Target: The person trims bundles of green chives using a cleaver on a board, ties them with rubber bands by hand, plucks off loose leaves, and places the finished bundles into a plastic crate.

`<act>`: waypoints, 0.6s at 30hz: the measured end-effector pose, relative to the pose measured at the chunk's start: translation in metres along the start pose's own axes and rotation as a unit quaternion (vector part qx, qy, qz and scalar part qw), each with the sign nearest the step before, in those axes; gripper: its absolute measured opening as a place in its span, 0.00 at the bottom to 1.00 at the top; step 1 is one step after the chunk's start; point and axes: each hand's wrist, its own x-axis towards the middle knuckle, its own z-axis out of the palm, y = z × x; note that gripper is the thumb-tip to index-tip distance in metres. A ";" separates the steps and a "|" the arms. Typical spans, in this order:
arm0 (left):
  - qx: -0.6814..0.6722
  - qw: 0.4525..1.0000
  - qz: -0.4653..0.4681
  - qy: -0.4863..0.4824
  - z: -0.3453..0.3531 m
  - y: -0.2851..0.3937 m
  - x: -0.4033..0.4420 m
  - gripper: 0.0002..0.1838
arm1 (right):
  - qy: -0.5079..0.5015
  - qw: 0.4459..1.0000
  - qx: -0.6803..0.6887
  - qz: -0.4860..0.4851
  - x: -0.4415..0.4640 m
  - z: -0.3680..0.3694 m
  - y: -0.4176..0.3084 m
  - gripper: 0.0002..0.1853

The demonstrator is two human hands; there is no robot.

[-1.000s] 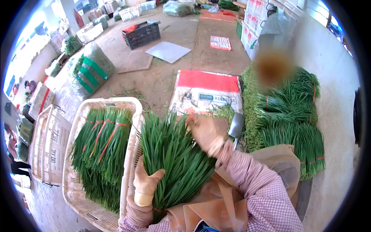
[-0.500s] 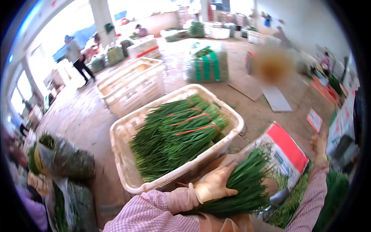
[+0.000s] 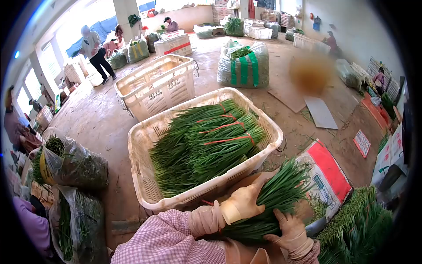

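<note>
A loose bunch of long green chives (image 3: 281, 193) lies across my lap, leaf tips toward the upper right. My gloved left hand (image 3: 244, 202) is closed over it from the left, thumb on top. My gloved right hand (image 3: 290, 231) grips its lower right side, fingers and thumb on the leaves. Just ahead stands a white plastic crate (image 3: 140, 176) holding chive bundles (image 3: 206, 145) bound with red bands. At my right is a big pile of chives (image 3: 358, 224).
A white-and-red printed sack (image 3: 329, 171) lies right of the crate. Another crate (image 3: 154, 94) and a green-taped bag (image 3: 244, 66) stand farther off. Bagged greens (image 3: 79, 167) are at left. A person (image 3: 94, 53) stands at the back left; others sit around the room.
My right hand has come from the far right, where it was raised apart from the bunch, down onto the chives. My left hand has stayed on the bunch.
</note>
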 end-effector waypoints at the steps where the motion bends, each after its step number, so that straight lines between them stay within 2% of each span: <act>1: 0.033 0.997 -0.063 -0.029 0.000 -0.002 0.000 0.46 | 0.000 1.000 0.001 0.001 -0.004 0.011 0.003 0.45; 3: 0.030 0.999 -0.027 -0.001 0.004 -0.005 -0.001 0.45 | 0.052 0.997 -0.021 -0.045 -0.009 0.027 0.012 0.50; 5: 0.014 1.000 0.008 -0.011 0.005 -0.004 -0.002 0.35 | 0.066 0.997 -0.005 -0.039 -0.011 0.030 0.012 0.50; 6: 0.015 1.000 0.009 -0.011 0.002 0.003 0.000 0.35 | 0.074 0.997 0.010 -0.032 -0.012 0.029 0.012 0.49; 8: -0.012 0.977 0.194 0.089 -0.008 0.031 0.003 0.34 | 0.108 0.993 0.036 -0.017 -0.002 0.026 0.015 0.47; 9: -0.006 0.975 0.200 0.092 -0.014 0.044 0.003 0.34 | 0.149 0.987 0.063 -0.006 0.008 0.025 0.017 0.46; 10: 0.095 0.971 0.210 0.061 -0.017 0.057 0.005 0.38 | 0.237 0.969 0.001 -0.074 0.020 0.026 0.025 0.45; 11: 0.191 0.956 0.221 0.022 -0.015 0.065 0.009 0.41 | 0.273 0.959 0.005 -0.077 0.028 0.027 0.031 0.44; 12: 0.221 0.926 0.301 0.051 -0.006 0.062 0.013 0.42 | 0.289 0.954 0.040 -0.067 0.039 0.026 0.035 0.42; 13: 0.201 0.928 0.313 0.018 0.002 0.057 0.017 0.42 | 0.290 0.951 0.094 -0.044 0.045 0.028 0.037 0.41; 15: 0.385 0.875 0.291 -0.033 0.022 0.053 0.014 0.42 | 0.284 0.936 0.207 0.018 0.038 0.036 0.041 0.39; 17: 0.380 0.843 0.366 -0.111 0.009 0.060 0.000 0.40 | 0.289 0.904 0.308 0.069 0.026 0.042 0.044 0.37; 18: 0.285 0.864 0.384 -0.157 0.001 0.067 -0.009 0.40 | 0.292 0.885 0.352 0.087 0.020 0.046 0.045 0.36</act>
